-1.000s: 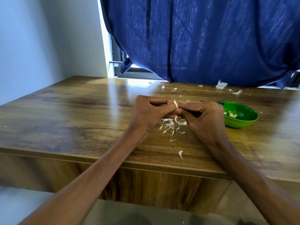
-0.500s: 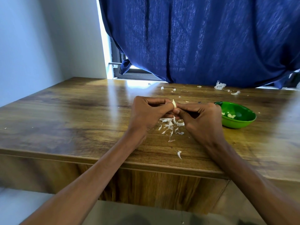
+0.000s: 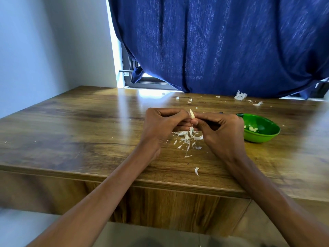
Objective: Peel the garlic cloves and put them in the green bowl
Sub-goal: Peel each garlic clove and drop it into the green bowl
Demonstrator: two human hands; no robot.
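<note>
A small pale garlic clove (image 3: 192, 114) is being pinched between the fingertips of both hands above the middle of a brown wood-grain table (image 3: 74, 125); it is being held clear of the surface, with its long axis close to upright and its pointed tip directed up and slightly away from the person. The left hand (image 3: 163, 125) is being kept curled, thumb and forefinger closed on the clove's left side, while the right hand (image 3: 220, 129) is being kept curled against its right side, the thumb tip pressed low on the clove. Whether any skin is being left on the clove cannot be told for certain at this size. A scatter of thin white papery peel scraps (image 3: 187, 139) is being left on the table directly beneath the hands, with one stray flake (image 3: 196, 171) lying near the front edge. A shallow green plastic bowl (image 3: 263, 136) is being kept just beside the right hand, a few pale peeled pieces (image 3: 252, 129) lying inside it. Broad bare tabletop is being left open to the left of the hands. More peel (image 3: 240, 95) is lying along the far edge, under a dark blue fabric curtain (image 3: 213, 41).
</note>
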